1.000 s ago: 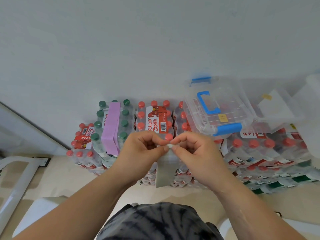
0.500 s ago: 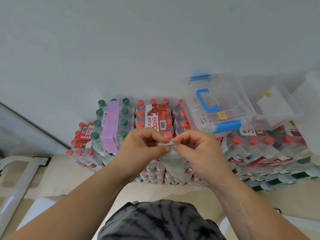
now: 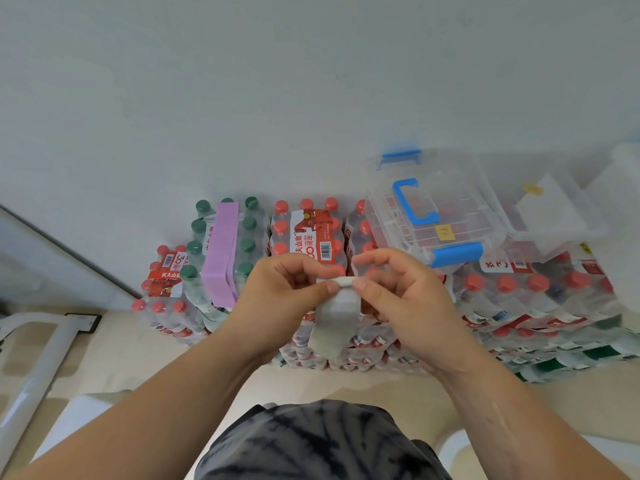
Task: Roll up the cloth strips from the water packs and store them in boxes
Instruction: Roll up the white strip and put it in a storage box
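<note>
Your left hand (image 3: 287, 299) and right hand (image 3: 405, 299) pinch the rolled top of the grey cloth strip (image 3: 334, 320), on the near side of the water packs (image 3: 311, 237). Its hanging tail is shorter than a second ago, and your right forefinger is now raised.

The person wears a garment (image 3: 311, 441) of mottled grey and black, a tie-dye pattern with dark streaks; shirt or shorts, I cannot tell. Both forearms (image 3: 156, 393) are bare down to the left hand (image 3: 287, 299) and right hand (image 3: 405, 299).
</note>
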